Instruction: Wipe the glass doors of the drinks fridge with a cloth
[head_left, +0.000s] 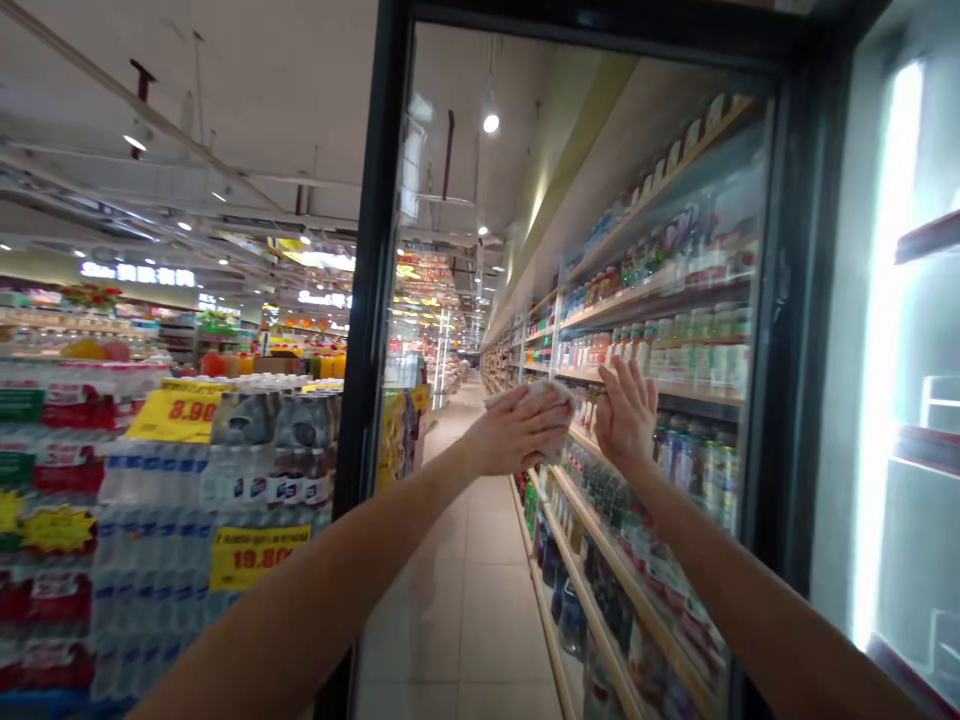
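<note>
My left hand (511,432) lies with its fingers over a crumpled white cloth (555,397), pressed toward the glass door (457,560) in front of me. Part of the cloth is hidden under the fingers. To the right of it my right hand (628,415) is raised with fingers apart and nothing in it. That palm faces the glass, but I cannot tell whether it touches. A dark frame (367,300) borders the tall door, which stands swung open.
Shelves of bottled drinks (675,340) and a tiled aisle appear in the glass. At right a bright light strip (889,350) runs down the cooler's inside. Stacked packs of bottles (150,560) with yellow price signs (259,558) stand at left.
</note>
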